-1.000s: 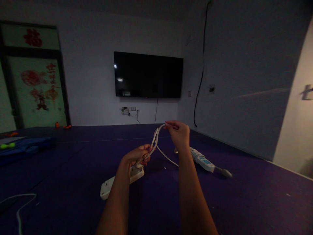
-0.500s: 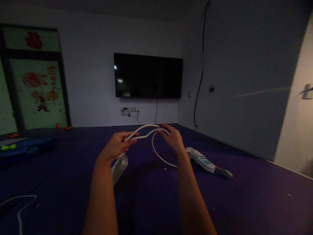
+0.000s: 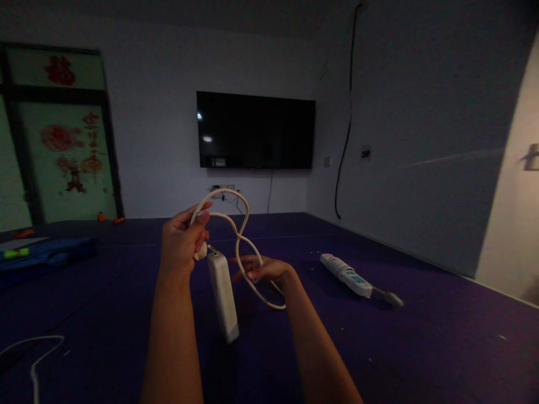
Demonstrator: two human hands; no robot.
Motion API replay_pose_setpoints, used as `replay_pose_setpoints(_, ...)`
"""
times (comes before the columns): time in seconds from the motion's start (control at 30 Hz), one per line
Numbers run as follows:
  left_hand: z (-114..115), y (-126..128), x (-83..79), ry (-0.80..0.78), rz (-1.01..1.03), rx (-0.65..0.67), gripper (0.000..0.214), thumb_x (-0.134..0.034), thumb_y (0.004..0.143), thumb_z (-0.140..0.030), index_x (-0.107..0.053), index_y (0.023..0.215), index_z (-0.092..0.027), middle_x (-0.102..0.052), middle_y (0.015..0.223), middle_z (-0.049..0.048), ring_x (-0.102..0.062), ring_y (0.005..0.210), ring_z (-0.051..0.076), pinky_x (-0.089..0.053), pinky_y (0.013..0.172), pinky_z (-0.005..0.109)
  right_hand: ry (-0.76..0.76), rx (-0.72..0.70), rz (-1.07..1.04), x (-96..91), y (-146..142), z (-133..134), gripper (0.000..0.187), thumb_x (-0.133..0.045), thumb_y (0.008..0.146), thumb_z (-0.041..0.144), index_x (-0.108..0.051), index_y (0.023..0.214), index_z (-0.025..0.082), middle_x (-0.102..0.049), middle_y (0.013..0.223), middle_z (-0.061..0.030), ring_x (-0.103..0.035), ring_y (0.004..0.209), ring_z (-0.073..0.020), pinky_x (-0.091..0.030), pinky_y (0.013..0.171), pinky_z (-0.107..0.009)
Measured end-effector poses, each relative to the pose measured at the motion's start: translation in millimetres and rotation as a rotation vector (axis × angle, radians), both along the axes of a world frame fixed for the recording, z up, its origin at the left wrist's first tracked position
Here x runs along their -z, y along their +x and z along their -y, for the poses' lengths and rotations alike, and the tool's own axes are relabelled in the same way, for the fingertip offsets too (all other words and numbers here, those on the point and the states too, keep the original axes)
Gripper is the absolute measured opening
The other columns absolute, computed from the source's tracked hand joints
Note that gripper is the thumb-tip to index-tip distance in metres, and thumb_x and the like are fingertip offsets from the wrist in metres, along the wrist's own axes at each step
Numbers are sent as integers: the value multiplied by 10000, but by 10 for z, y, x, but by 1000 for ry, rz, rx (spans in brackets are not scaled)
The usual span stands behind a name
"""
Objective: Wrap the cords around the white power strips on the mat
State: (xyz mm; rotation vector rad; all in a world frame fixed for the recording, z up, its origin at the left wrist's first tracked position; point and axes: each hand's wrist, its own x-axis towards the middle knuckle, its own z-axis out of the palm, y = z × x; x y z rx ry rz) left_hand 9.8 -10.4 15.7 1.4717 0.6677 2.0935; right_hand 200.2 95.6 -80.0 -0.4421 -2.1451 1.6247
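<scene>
My left hand (image 3: 183, 238) is closed around loops of a white power cord (image 3: 242, 221), thumb on top. Below it hangs a white power strip (image 3: 223, 297), tilted, its upper end close to my left fingers. My right hand (image 3: 267, 269) is lower, just right of the strip, with the cord running between its thumb and fingers in a loose grip; some of its fingertips reach behind the strip's side. A loop of the cord droops under my right wrist. The cord's far end is hidden.
Another white power strip (image 3: 345, 275), its cord wound around it, lies on the purple surface (image 3: 404, 353) to the right. A loose white cable (image 3: 36, 365) lies at the lower left, near blue cloth (image 3: 59, 252). A television (image 3: 256, 132) hangs on the far wall.
My right hand has moved down and left toward the strip. My left hand has shifted slightly left and up, and the strip now hangs more upright. The cord has bunched into a crossed loop.
</scene>
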Motion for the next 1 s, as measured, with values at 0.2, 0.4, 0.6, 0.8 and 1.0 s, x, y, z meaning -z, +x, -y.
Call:
replay_pose_setpoints(0.2, 78, -86, -81, 92, 250, -310, 264, -721, 637, -308, -716, 853, -156, -422, 362, -90, -312, 301, 42, -246, 324, 191, 42, 49, 301, 25, -132, -35, 483, -777, 576, 294, -689, 1030, 152, -645, 667, 23, -561, 624, -91, -414, 619, -197)
replay_pose_setpoints(0.4, 117, -268, -65, 90, 362, -562, 304, -740, 606, -323, -724, 857, -154, -449, 404, -73, -368, 342, 67, -238, 300, 195, 570, 705, 565, -137, -38, 36, 153, -646, 701, 225, -730, 799, 142, -654, 654, 1, -583, 639, -125, -378, 557, -192)
replay_pose_setpoints(0.6, 140, -336, 2, 9, 246, -602, 325, -713, 660, -365, -698, 928, -181, -440, 444, -87, -368, 390, 60, -271, 353, 194, 786, 1272, 561, -257, 205, 75, 267, -470, 821, 254, -709, 908, 173, -701, 871, -112, -624, 877, -230, -378, 695, -266)
replay_pose_setpoints(0.8, -5, -460, 107, -63, 26, -679, 369, -683, 659, -476, -693, 866, -171, -441, 441, -76, -378, 393, 82, -303, 393, 217, 682, 1766, 343, -364, 538, 219, 366, -414, 865, 406, -711, 948, 208, -703, 858, -124, -647, 796, -240, -375, 611, -285)
replay_pose_setpoints(1.0, -73, -562, 176, -65, -352, -766, 308, -676, 642, -471, -697, 733, -178, -590, 571, -16, -502, 540, 135, -372, 507, 235, 651, 2074, -16, -552, 892, 465, 410, -499, 787, 499, -727, 848, 164, -693, 778, -126, -609, 711, -240, -357, 574, -291)
